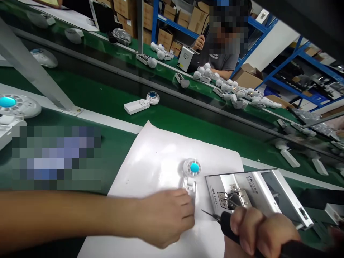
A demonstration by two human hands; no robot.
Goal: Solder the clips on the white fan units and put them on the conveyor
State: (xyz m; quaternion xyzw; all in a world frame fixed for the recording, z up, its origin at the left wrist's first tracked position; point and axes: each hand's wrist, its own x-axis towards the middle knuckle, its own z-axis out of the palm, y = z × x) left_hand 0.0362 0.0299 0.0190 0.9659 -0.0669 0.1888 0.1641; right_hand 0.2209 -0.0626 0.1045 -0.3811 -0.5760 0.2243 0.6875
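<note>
A white device with a round slotted head and a turquoise centre (192, 167) lies on a white sheet (156, 157). Its hinged white body reaches down under my left hand (168, 216), whose curled fingers hold it and hide its lower part. My right hand (260, 229) is wrapped round a black electric screwdriver (227, 222). The thin bit points left and sits apart from the device, to the right of my left hand. Just beyond the screwdriver stands a silver screw feeder (258, 186) marked 6K.
A green conveyor (107, 89) runs behind the sheet, carrying another white device (138, 105). A metal post (40, 61) slants down at the left. Across the line a co-worker (223, 53) sits by several similar devices (231, 87). Blue shelves (301, 57) hold boxes.
</note>
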